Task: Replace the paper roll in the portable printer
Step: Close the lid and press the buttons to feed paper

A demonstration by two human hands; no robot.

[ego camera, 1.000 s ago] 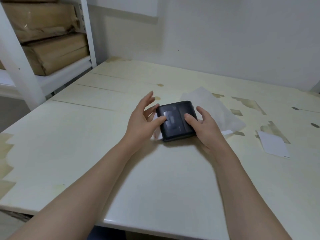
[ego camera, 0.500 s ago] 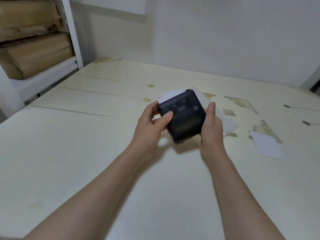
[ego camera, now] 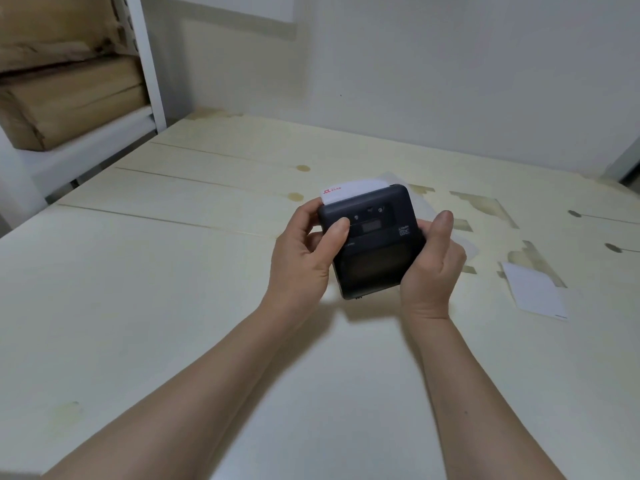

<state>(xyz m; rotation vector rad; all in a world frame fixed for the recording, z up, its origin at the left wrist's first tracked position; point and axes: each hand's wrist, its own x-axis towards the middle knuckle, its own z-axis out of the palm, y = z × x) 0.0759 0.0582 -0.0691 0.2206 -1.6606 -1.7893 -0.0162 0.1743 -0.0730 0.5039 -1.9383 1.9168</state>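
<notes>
The black portable printer [ego camera: 375, 247] is held up above the table, tilted with its face toward me. A strip of white label paper [ego camera: 349, 190] with red print sticks out of its top edge. My left hand [ego camera: 304, 261] grips the printer's left side, thumb resting on the front near the buttons. My right hand [ego camera: 433, 268] cups its right side and lower corner. The printer's lid looks shut; no paper roll is visible.
A thin white sheet [ego camera: 460, 244] lies on the table behind the printer. A white card [ego camera: 536, 292] lies to the right. The cream table [ego camera: 173, 289] shows peeled patches at the right. A white shelf with cardboard boxes [ego camera: 69, 98] stands at the left.
The printer, lying flat on the table a second ago, has been lifted by both hands and tilted toward me. The paper strip at its top now shows.
</notes>
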